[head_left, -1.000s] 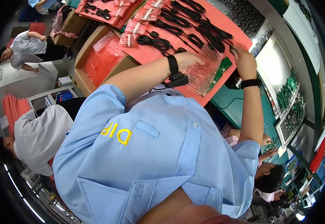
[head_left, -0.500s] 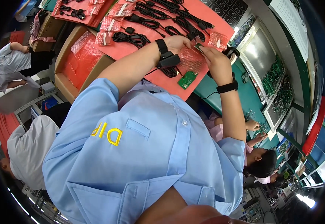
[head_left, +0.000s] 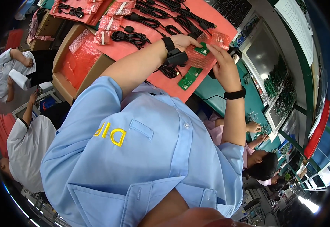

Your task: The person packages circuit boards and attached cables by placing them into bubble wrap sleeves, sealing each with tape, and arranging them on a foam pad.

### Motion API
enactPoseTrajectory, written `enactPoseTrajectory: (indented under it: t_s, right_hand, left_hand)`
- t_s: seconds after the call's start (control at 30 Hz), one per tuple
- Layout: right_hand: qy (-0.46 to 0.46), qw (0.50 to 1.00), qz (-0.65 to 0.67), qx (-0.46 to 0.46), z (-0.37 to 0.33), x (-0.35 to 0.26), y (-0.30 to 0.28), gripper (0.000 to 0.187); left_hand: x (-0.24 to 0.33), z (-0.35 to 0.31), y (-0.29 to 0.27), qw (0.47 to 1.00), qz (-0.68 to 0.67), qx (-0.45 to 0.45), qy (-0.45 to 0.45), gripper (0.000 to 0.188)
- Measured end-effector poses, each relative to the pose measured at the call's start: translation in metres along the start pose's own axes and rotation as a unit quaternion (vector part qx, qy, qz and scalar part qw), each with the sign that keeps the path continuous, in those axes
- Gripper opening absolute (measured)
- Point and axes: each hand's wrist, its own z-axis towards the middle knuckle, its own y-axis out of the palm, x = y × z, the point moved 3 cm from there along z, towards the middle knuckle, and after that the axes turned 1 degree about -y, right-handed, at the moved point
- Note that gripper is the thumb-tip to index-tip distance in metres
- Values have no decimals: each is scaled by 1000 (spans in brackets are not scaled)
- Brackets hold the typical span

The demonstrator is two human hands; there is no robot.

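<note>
Head view: with the left hand (head_left: 184, 41) half-curled at the left edge of a small green circuit board (head_left: 201, 49), over bubble wrap (head_left: 197, 60); with the right hand (head_left: 223, 66) nearly straight-fingered at its right edge. Cannot tell whether gripped by either. Nearby, on the red tabletop (head_left: 167, 86), further green circuitry (head_left: 188, 79).

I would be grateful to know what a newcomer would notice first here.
Probably the light-blue cloth shirt with yellow embroidery, filling the middle. Above it, a small green rectangular circuit board sits between the left hand and right hand, near translucent bubble wrap. Coiled black cables lie beyond on the flat red table covering.
</note>
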Motion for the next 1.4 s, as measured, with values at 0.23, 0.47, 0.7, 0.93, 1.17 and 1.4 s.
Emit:
enactPoseTrajectory:
  t_s: [0.23, 0.47, 0.7, 0.93, 1.17, 1.4]
  right_hand:
    - [-22, 995, 65, 77, -3, -2, 6, 29]
    - [358, 886, 284, 83, -10, 62, 65, 21]
    - [383, 877, 288, 42, -6, 60, 60, 26]
    - [382, 790, 462, 127, 3, 77, 70, 18]
    - [264, 809, 524, -33, 3, 87, 70, 20]
    - [144, 917, 369, -38, 3, 76, 49, 32]
  left_hand:
    - [-3, -5, 23, 997, -26, 76, 8, 33]
    - [-4, -6, 27, 991, -59, -81, 88, 31]
    - [-3, -10, 31, 997, -30, -46, 61, 27]
    - [-1, -7, 29, 995, -19, 20, 99, 23]
    - [-3, 1, 12, 998, -30, 10, 62, 24]
    - [1, -2, 14, 996, -86, -6, 34, 31]
